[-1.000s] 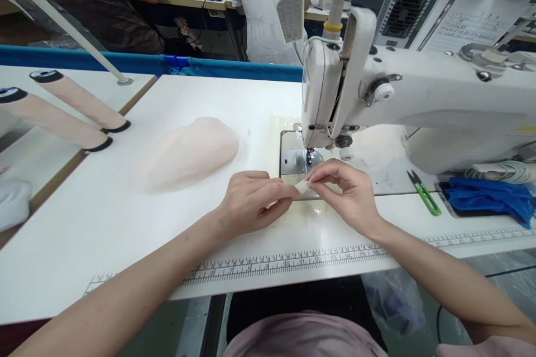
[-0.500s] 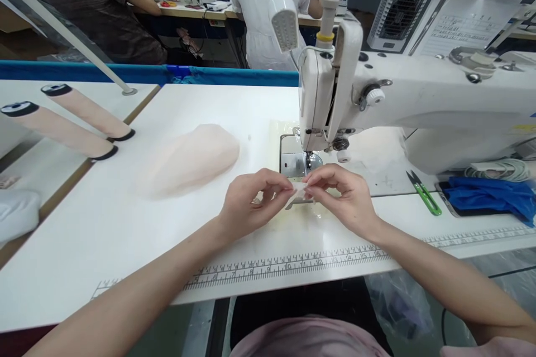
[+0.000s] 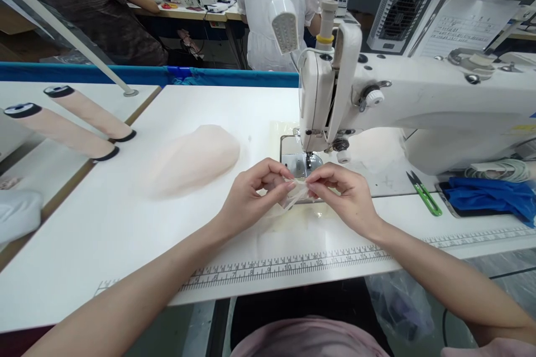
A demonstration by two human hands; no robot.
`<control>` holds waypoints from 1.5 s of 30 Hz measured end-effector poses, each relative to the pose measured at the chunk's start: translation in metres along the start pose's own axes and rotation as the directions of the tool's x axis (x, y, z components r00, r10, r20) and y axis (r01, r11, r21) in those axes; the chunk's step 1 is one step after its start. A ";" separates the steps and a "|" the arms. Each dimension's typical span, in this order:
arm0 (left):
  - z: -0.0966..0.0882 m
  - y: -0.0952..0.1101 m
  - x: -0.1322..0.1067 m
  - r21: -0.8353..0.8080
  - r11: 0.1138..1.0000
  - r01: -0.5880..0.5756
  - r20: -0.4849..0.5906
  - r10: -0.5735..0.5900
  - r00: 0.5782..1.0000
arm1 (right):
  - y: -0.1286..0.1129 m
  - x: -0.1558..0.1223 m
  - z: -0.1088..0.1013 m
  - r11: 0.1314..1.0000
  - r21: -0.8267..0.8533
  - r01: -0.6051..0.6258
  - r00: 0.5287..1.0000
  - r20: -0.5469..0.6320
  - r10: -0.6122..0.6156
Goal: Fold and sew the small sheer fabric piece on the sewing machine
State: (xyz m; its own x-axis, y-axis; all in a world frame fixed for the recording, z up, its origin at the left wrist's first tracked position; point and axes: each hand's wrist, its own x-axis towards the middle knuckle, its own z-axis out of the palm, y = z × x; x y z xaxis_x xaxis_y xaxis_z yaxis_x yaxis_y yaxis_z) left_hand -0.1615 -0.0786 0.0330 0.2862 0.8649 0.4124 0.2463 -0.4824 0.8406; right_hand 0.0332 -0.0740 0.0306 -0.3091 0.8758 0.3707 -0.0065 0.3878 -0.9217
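Both hands meet just in front of the needle of the white sewing machine [image 3: 377, 106]. My left hand [image 3: 251, 198] and my right hand [image 3: 345, 195] each pinch an end of a small, thin, pale sheer fabric piece [image 3: 295, 192], held slightly above the white table [image 3: 125, 223]. The fabric hangs a little between my fingertips, right in front of the metal needle plate [image 3: 293, 162]. A pile of pale pink sheer fabric [image 3: 192, 159] lies on the table to the left of my left hand.
Green thread snips [image 3: 425, 195] and a blue cloth [image 3: 489, 198] lie right of the machine. Two skin-toned thread cones [image 3: 71, 122] lie at far left. A printed ruler [image 3: 293, 265] runs along the table's front edge. Two people work at machines behind.
My hands have lifted the small fabric piece slightly and drawn it out between them; it now hangs looser. The view shifted a little.
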 end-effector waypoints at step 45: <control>0.007 0.005 -0.002 0.002 0.996 0.092 -0.041 -0.092 0.995 | 0.002 -0.002 -0.001 0.990 -0.137 0.027 0.999 -0.013 -0.029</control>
State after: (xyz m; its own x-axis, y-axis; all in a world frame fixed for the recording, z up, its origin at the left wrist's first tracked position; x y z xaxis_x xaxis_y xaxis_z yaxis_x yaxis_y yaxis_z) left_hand -0.1548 -0.0838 0.0335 0.2242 0.9106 0.3473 0.2737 -0.4008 0.8743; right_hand 0.0348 -0.0750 0.0279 -0.2964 0.8678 0.3988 0.1156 0.4471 -0.8870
